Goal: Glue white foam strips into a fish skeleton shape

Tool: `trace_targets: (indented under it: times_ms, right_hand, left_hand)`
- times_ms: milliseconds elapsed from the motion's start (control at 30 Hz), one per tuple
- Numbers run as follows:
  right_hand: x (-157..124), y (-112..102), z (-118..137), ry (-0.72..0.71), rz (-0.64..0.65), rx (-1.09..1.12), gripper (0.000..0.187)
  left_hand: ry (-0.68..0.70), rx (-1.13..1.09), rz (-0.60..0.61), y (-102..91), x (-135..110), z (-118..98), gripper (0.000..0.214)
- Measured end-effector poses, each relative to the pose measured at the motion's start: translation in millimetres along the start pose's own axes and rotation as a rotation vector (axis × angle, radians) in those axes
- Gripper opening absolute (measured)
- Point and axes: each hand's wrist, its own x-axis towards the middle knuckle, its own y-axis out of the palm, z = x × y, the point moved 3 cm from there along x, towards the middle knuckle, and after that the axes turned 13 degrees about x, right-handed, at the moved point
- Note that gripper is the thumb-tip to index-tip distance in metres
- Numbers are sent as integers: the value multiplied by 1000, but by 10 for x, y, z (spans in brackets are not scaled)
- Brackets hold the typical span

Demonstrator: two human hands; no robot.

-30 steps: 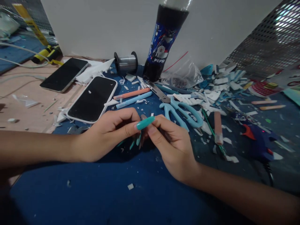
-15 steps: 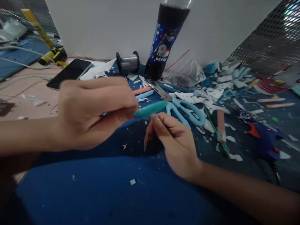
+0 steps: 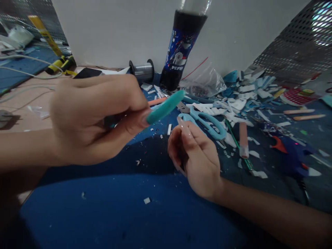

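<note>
My left hand (image 3: 101,121) is closed in a pinch around one end of a teal, flat, pointed piece (image 3: 167,106), whose free end tilts up to the right. What it is made of I cannot tell. Below and right of that tip, my right hand (image 3: 195,155) is curled, thumb against the index finger, apart from the teal piece. Anything between those fingers is hidden. Behind the right hand lie light-blue-handled scissors (image 3: 210,122), partly covered by it.
A Pepsi bottle (image 3: 178,48) and a wire spool (image 3: 142,71) stand at the back. White and blue scraps (image 3: 246,90) heap up at the right, near a blue glue gun (image 3: 293,155). A phone (image 3: 88,72) lies partly behind my left hand.
My right thumb has come away from the teal piece, and that hand has shifted slightly right. My left hand has moved a little left, tilting the piece more steeply upward.
</note>
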Motion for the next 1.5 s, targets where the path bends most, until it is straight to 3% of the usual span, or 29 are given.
trace_targets:
  times_ms: [133, 300, 433, 533, 667, 867, 1067, 1167, 1233, 1300, 1400, 1500]
  right_hand:
    - [-3, -8, -20, 22, 46, 50, 31]
    - [-14, -18, -31, 28, 34, 77, 34]
    - [-18, -5, -12, -5, 56, 21, 38]
    - [-18, 14, -1, 24, 83, -26, 31]
    - [-15, 22, -2, 73, 115, -45, 26]
    - [3, 20, -15, 72, 186, -45, 21]
    - [48, 5, -8, 35, 79, -36, 25]
    - [52, -11, -3, 2, 5, -52, 28]
    - [50, -24, 1, -25, -30, -61, 28]
    - [48, -36, 0, -35, -55, -57, 27]
    - [50, -44, -12, -14, -68, -34, 28]
    - [55, -48, -20, 2, -75, -17, 28]
  left_hand:
    - [51, 155, -61, 15, 109, -128, 21]
    - [216, 175, -31, 146, 103, -86, 27]
    - [193, 127, 19, 313, -5, -8, 26]
    - [172, 102, 28, 409, -93, 2, 26]
    - [131, 121, 1, 451, -135, 2, 26]
    - [180, 189, -52, 451, -120, 23, 23]
    - [195, 299, -75, 478, -135, 51, 25]
    - [293, 584, -66, 551, -151, 85, 24]
    - [327, 786, 21, 627, -153, 132, 22]
    - [277, 864, 203, 700, -141, 194, 22]
    - [178, 814, 502, 753, -117, 230, 23]
    - [131, 767, 637, 715, -78, 187, 23]
